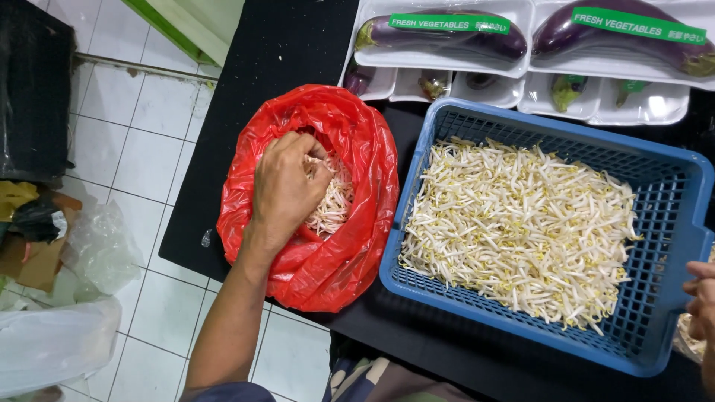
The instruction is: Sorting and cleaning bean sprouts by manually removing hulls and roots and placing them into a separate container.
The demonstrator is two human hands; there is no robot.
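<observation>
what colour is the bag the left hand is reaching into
Red; the bag shows clearly in the head view, with the left hand inside it.

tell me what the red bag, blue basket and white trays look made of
Red bag: thin glossy plastic film, crinkled and shiny. Blue basket: rigid moulded plastic, matte, with a lattice of slots. White trays: probably foam or thin plastic, smooth with rounded rims.

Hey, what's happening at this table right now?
A person's left hand is down in a red bag of bean sprouts, closed around a handful. The right hand touches the edge of a blue basket beside the bag, already spread with sprouts. Trays of eggplants sit behind on the black table.
</observation>
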